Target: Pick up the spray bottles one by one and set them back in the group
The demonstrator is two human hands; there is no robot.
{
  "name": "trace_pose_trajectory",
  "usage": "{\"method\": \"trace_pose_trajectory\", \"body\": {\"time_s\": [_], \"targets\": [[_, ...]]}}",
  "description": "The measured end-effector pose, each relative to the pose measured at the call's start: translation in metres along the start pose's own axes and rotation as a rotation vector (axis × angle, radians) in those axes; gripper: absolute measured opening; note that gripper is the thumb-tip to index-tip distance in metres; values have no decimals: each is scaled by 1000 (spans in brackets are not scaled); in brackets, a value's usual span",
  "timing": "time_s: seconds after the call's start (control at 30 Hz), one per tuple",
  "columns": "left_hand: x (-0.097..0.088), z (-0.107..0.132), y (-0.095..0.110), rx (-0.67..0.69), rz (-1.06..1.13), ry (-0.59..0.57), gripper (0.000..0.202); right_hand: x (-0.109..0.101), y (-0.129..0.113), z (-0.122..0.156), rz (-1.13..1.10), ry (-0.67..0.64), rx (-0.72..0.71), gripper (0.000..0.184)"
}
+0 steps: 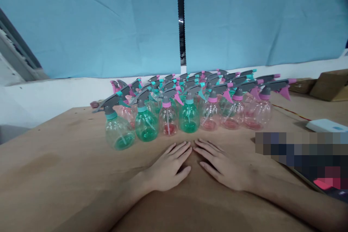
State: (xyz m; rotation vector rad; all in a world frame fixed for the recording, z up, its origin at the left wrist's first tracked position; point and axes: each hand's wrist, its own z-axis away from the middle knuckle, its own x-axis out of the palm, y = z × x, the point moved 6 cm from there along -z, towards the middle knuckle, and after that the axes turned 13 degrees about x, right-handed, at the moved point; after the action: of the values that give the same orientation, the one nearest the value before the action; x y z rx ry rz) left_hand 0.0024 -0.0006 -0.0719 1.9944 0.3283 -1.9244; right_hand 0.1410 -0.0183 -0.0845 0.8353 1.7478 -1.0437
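Note:
My left hand [171, 166] lies flat on the wooden table [67, 166], fingers stretched out and holding nothing. Beside it my right hand [220, 165] also rests flat and open, the two hands' fingertips almost meeting. Just beyond them stand several clear spray bottles in rows, with grey trigger heads. A green spray bottle [189, 117] and a pink one [169, 119] are nearest my fingertips. At the front left is another green spray bottle [119, 132]; at the front right, a pink spray bottle [262, 110]. The rear bottles are partly hidden by the front row.
Blue cloth [108, 21] covers the wall behind, with a dark vertical strip [181, 18] on it. To the right are cardboard boxes [330, 85], a white device [327, 125] with a cable, and a pixelated patch hiding something at the table's right side.

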Motion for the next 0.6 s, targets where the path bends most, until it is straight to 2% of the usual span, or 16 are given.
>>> {"method": "trace_pose_trajectory", "body": {"time_s": [0.6], "targets": [[-2,1,0,4,6,22,56,-1,0,0,-35,24,-10,44]]}}
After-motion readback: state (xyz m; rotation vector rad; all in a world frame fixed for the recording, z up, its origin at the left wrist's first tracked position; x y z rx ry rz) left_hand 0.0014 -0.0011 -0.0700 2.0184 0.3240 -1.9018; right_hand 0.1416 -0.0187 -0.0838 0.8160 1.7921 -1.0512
